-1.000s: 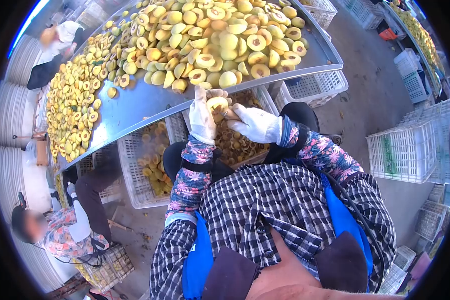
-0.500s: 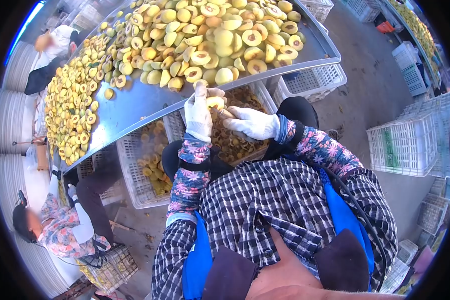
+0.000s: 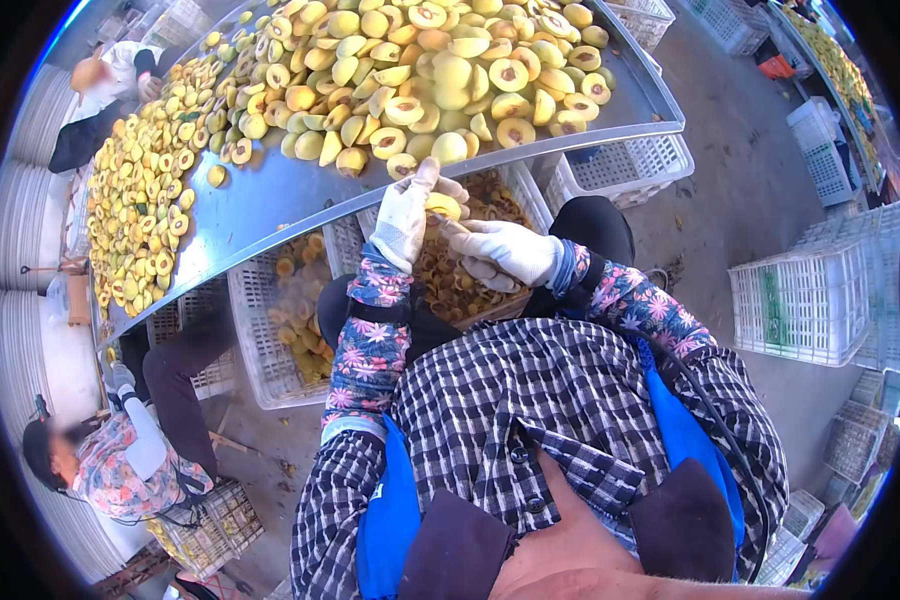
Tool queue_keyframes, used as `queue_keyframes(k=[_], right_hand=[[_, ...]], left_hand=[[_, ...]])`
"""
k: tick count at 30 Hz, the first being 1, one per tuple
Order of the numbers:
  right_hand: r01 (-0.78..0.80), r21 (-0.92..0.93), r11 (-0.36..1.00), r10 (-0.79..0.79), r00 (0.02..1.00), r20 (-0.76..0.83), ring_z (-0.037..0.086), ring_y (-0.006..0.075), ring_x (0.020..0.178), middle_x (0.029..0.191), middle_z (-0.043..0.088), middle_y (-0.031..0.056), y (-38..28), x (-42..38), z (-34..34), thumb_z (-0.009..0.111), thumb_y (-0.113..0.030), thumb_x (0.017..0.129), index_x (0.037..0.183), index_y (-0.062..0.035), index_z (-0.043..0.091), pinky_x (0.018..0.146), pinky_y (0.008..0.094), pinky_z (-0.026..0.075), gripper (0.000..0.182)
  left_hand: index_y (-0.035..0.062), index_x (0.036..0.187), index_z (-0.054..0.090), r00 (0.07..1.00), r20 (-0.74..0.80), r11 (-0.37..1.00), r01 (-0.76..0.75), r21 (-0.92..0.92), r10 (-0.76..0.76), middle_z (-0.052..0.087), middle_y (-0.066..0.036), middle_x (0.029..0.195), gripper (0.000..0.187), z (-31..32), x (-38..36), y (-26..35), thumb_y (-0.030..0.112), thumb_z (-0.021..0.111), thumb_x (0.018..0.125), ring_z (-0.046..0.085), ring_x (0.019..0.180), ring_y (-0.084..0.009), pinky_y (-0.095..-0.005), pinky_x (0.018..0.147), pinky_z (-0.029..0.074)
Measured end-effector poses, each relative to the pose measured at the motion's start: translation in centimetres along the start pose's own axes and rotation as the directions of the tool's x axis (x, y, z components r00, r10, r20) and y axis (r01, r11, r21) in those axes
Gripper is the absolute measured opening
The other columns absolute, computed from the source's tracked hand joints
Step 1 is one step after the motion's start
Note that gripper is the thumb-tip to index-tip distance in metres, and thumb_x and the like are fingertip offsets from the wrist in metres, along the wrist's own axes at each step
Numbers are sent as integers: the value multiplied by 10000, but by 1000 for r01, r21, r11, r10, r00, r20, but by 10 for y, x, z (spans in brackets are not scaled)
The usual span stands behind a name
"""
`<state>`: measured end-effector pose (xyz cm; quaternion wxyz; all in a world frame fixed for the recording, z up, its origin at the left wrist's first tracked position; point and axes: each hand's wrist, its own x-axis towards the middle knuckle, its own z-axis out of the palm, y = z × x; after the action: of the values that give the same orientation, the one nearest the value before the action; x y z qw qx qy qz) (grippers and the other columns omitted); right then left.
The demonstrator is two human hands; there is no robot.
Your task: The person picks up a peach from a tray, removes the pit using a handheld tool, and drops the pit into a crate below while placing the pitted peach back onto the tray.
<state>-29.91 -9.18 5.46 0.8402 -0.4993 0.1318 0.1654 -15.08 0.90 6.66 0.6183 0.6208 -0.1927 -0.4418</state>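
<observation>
My left hand (image 3: 407, 222), in a pale work glove, grips a yellow peach half (image 3: 443, 206) just below the front edge of the metal table (image 3: 270, 205). My right hand (image 3: 510, 252), gloved too, closes on a small slim tool whose thin end meets the peach half; most of the tool is hidden by the fingers. Right beyond my left fingertips, a large heap of halved peaches (image 3: 405, 110) covers the table, several showing reddish-brown centres. Under both hands stands a crate of peach scraps (image 3: 480, 200).
Left of my knees, a white crate (image 3: 255, 345) holds more peach pieces. Another crate (image 3: 620, 165) stands under the table's right corner. A co-worker (image 3: 135, 460) sits on a crate at left; another person (image 3: 110, 85) is at the far left end. Stacked crates (image 3: 795, 300) stand at right.
The peach half has turned in my left hand, and my right hand's lower fingers have loosened and dropped a little. The person at the far left has reached toward the heap.
</observation>
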Motion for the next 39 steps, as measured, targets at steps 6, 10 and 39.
queue_keyframes(k=[6,10,39], right_hand=[[-65,382,922,40,997,73,355,77,366,548,424,-17,2,-2,2,513,-453,965,959,-112,526,332,221,252,341],[73,284,956,-72,997,-13,363,81,364,554,437,-19,7,-1,11,503,-400,980,989,-108,501,330,214,262,292],[76,-923,377,-347,936,-64,611,402,991,1061,626,261,31,-30,-24,514,-259,938,1360,-13,331,857,436,484,522]], left_hand=[[-8,909,541,975,-222,947,-99,-305,30,642,-174,877,522,23,-6,-1,512,504,941,674,706,-279,-378,582,580],[29,926,499,960,-277,881,-104,-461,-31,611,-160,912,491,28,-7,0,520,517,933,668,693,-297,-384,565,580],[89,1203,603,819,-382,387,216,896,429,554,-160,1276,446,-129,-39,29,373,634,861,512,1179,-315,-400,1012,390]])
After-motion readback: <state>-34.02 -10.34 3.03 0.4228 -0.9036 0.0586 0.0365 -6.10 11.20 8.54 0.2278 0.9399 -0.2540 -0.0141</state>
